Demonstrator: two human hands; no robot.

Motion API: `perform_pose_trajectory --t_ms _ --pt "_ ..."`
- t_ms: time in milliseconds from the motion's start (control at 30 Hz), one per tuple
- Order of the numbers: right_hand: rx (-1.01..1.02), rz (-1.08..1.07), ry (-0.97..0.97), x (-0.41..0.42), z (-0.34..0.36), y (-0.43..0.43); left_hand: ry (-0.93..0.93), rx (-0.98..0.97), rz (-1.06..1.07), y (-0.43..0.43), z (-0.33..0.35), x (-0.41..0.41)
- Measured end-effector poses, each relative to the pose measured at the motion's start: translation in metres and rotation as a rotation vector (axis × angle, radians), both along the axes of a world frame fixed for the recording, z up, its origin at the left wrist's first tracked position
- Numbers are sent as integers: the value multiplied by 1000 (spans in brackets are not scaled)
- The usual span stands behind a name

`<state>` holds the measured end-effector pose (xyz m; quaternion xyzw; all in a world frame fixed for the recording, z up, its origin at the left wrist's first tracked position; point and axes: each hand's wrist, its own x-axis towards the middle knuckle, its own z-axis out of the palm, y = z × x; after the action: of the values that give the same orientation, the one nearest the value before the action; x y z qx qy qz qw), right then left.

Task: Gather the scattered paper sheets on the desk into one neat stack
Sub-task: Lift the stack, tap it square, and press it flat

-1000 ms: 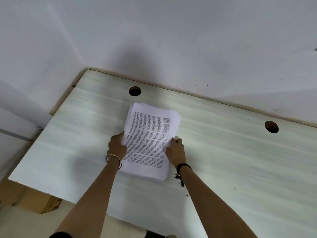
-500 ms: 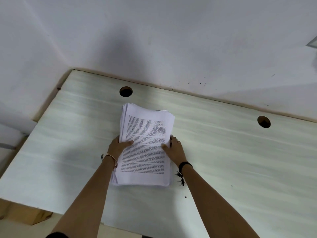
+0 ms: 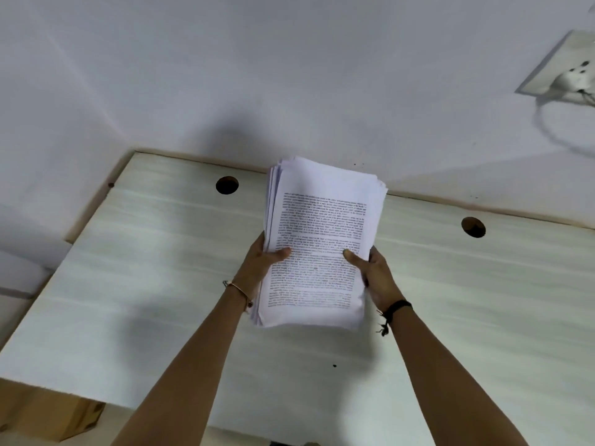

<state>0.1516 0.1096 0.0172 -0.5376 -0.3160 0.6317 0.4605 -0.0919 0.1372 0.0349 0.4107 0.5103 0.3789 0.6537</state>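
The left hand (image 3: 260, 262) and right hand (image 3: 373, 272) clamp the paper stack (image 3: 322, 220) from either side, each with its thumb pressed on the printed top sheet and its fingers out of sight beneath. Half a second ago the stack lay flat on the desk (image 3: 145, 284); now it is held above it, far end raised. The sheets look gathered, but the left and far edges are fanned, so squaring probably remains. Both forearms reach straight forward.

Both hands grip a thick paper stack (image 3: 318, 239) by its sides, left hand (image 3: 262, 263) and right hand (image 3: 375, 273), thumbs pressed on the printed top sheet, above a pale desk (image 3: 145, 284) with two round holes
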Motion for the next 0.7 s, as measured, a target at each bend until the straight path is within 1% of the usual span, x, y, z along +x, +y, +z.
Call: perform_pose_trajectory --t_ms 133,233,300,433,500,567,633,700 --pt "165 -56 -245 27 37 7 73 84 109 -4 26 38" --pt "231 -63 -296 43 53 3 117 123 194 -13 42 60" --pt "266 -24 -328 54 61 -2 125 148 222 -19 49 69" --pt "241 86 -329 80 66 -20 165 149 242 -37 53 83" --pt "212 118 -315 88 63 -27 192 151 202 -49 46 86" --pt "204 132 -355 95 61 -29 244 163 204 -60 39 94" --pt "198 115 -442 97 62 -27 269 147 276 -66 40 107" --pt "206 65 -478 95 68 -26 288 149 368 -70 47 119"
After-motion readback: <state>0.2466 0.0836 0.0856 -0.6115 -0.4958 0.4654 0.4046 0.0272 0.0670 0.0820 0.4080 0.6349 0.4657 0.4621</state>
